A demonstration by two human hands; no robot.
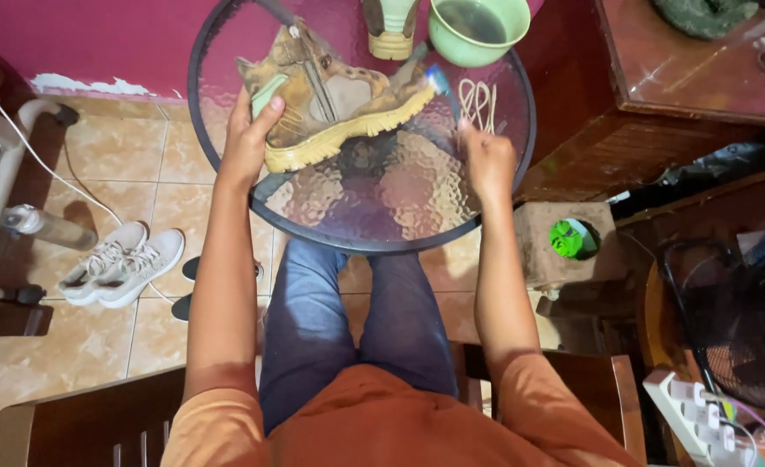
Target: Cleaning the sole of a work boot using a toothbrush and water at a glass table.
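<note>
Head view. Left hand [246, 143] wraps the heel end of a tan camouflage boot [335, 99], fingers closed on it; the boot lies on its side on the round glass worktop [374, 203]. Right hand [489, 160] is closed around a small brush [441, 86], bristle end at the boot's toe. Green bowl [478, 28] of dark water stands just beyond the toe; loose laces [478, 104] lie beside the right hand. Risk, judged: the brush stroke could knock the bowl and spill water, or push the boot across the slick glass if the left grip loosens.
</note>
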